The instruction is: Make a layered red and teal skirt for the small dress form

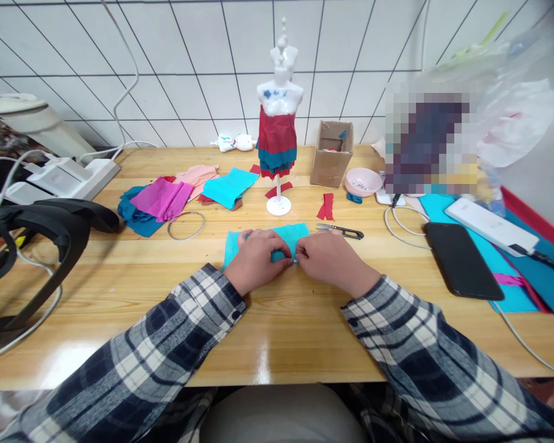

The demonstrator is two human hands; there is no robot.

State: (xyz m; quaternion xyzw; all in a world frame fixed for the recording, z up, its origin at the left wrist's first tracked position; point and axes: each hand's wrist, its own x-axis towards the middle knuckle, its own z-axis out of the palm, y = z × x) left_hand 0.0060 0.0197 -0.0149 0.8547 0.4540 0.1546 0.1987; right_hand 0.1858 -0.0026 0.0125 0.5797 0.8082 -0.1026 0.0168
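A turquoise piece of fabric point(300, 232) lies flat on the table in front of me. My left hand point(261, 255) rests on it, thumb and fingers pinched at its near edge. Close beside, my right hand point(330, 258) is closed, its fingertips gripping the same edge near the right corner. A tiny pale bit shows between the two hands, too small to name. Just beyond my right hand lie black-handled thread snips point(348, 232), blades pointing left. Behind the fabric stands a small white dress form point(281, 98) wearing a red and blue layered skirt point(277, 138).
Coloured fabric scraps point(164, 200) and a wire ring point(186, 226) lie to the left, near a black headset point(69, 246). Red strips point(325, 206), a cardboard box point(331, 166) and a pink bowl point(364, 182) stand behind. At right are a phone point(464, 261) and a power bank point(489, 224).
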